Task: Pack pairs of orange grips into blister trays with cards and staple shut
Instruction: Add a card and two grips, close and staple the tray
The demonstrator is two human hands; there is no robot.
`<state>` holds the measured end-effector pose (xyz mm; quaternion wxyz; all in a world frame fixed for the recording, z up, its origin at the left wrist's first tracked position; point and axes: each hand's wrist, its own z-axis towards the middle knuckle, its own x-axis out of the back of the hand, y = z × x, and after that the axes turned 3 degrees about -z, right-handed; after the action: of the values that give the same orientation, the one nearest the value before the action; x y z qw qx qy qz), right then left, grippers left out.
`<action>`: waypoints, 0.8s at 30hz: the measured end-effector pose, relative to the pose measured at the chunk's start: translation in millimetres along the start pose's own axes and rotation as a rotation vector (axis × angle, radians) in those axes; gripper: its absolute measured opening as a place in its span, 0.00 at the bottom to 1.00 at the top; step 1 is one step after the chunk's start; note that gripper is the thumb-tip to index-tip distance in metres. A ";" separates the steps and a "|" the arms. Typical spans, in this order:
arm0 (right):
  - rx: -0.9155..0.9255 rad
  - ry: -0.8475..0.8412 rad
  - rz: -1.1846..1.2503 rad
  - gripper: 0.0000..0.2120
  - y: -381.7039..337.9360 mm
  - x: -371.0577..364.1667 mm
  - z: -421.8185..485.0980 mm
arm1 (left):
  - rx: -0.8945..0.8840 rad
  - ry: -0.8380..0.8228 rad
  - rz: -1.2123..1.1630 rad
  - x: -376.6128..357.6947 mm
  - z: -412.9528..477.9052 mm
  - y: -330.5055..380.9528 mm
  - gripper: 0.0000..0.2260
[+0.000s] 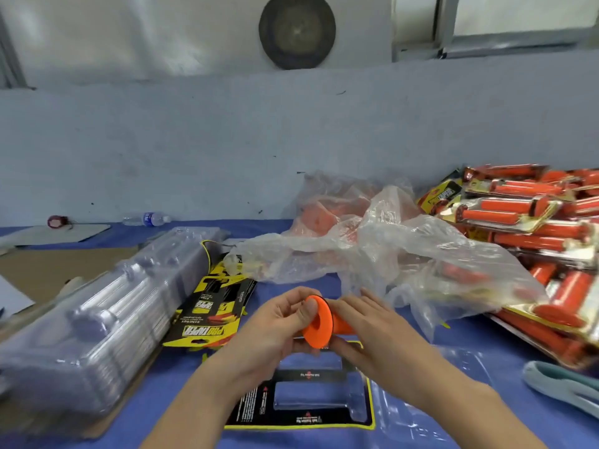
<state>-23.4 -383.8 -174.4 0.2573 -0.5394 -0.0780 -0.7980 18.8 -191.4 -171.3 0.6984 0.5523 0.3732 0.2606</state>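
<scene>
**Step in hand: loading a grip into the open tray**

The orange grip is held above the table, between both hands, directly over the open blister tray. Its flanged end faces the camera; its barrel runs away to the right and is mostly hidden. Only one grip shows, and the view does not tell whether a second is hidden behind it.

The left hand pinches the flange, with the thumb pressed on the near rim and the fingers curled behind it. The right hand wraps over the barrel, fingers laid across the top and thumb underneath. Both forearms come in from the lower edge and meet at the grip.

The tray lies flat on the blue table cover, near the person. A black and yellow card already sits in it, and its moulded cavities appear empty. Judgement: the card is seated and the first grip of the pair is about to go in.

Next move, as a judgement:
- Line the barrel up with a cavity, flange to the wider end.
- Lower and press until it seats.
- Take a second grip from the plastic bag just behind the hands.

Closing and stapling are not yet due. No stapler can be identified.

A stack of empty trays lies to the left, with spare cards beside it. Finished packs are heaped at the right.
</scene>
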 end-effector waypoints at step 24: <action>-0.313 0.508 0.085 0.18 10.0 -61.8 18.3 | -0.498 0.398 0.557 -0.9 25.9 -38.0 0.07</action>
<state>14.3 -364.8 -224.2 0.2153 -0.3587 0.1355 -0.8981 37.4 -216.7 -205.0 0.6277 0.3854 0.2628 0.6233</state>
